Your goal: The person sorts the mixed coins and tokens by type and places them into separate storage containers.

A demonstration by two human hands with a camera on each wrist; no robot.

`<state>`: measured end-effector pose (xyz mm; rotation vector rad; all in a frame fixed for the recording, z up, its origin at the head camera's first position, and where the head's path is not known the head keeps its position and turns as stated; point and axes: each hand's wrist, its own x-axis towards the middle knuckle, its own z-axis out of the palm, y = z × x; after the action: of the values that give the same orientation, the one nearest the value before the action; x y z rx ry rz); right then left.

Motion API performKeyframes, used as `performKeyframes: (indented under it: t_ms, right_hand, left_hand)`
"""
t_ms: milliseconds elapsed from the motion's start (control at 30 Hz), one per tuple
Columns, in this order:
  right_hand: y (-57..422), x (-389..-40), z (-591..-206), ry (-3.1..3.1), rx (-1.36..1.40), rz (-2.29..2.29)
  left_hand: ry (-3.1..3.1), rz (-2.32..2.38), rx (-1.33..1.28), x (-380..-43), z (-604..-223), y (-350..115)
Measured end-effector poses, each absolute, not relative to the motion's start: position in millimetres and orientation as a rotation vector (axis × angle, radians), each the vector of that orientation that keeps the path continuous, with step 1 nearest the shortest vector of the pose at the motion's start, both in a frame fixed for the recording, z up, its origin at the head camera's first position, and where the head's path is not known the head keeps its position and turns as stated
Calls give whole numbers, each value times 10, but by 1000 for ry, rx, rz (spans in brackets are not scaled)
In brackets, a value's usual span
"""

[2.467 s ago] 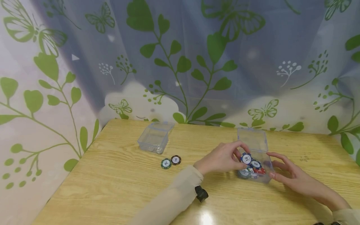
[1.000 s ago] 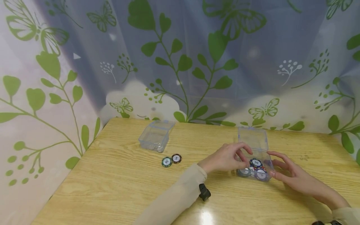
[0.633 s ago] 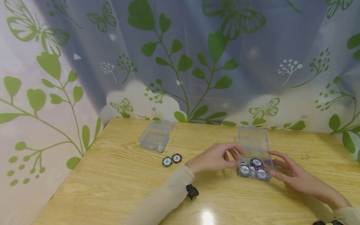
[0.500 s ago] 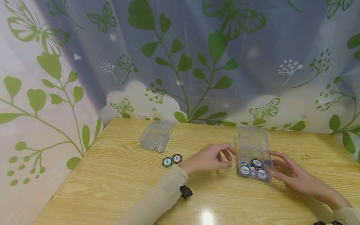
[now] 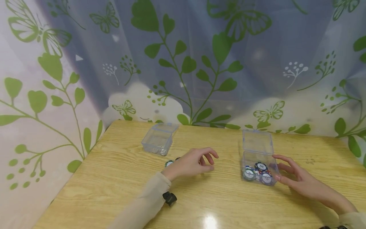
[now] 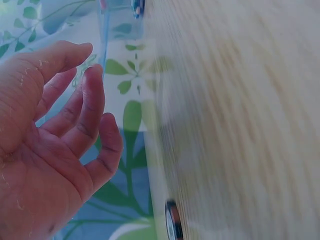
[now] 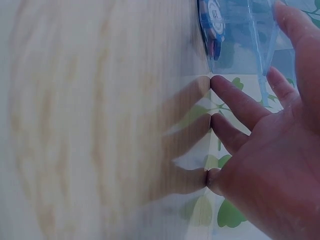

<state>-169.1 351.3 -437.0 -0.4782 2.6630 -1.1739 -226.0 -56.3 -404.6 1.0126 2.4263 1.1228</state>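
Observation:
My left hand hovers over the middle of the table with fingers loosely bent; the left wrist view shows nothing between them. Below it, a green-edged poker chip lies on the table, and a dark one beside it is mostly covered by the hand. At the right, a clear plastic box stands with its lid up. Several poker chips lie in it, one on top marked 50. My right hand touches the box's right side with thumb and index finger, while its other fingertips rest on the table in the right wrist view.
A second clear box with its lid raised stands back left, several small shiny round pieces at its front. A patterned curtain hangs along the back edge of the wooden table.
My left hand put a blue chip marked 10 into the right box, let go and moved left over the loose chips. My right hand has stayed at the box.

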Motion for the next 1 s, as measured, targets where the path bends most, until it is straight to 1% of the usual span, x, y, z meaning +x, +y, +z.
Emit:
performKeyframes:
  t_ms: [533, 733, 1000]
  right_hand:
    - [3524, -1693, -4380, 2669, -465, -1156]
    - [3541, -1689, -4378, 2651, -466, -1183]
    - [3540, -1690, -4381, 2653, -484, -1194]
  left_hand:
    - [2485, 1107, 936, -2281, -4034, -1047]
    - [2521, 1087, 947, -2292, -4033, -1226]
    - [2639, 980, 851, -2263, -4022, -1359]
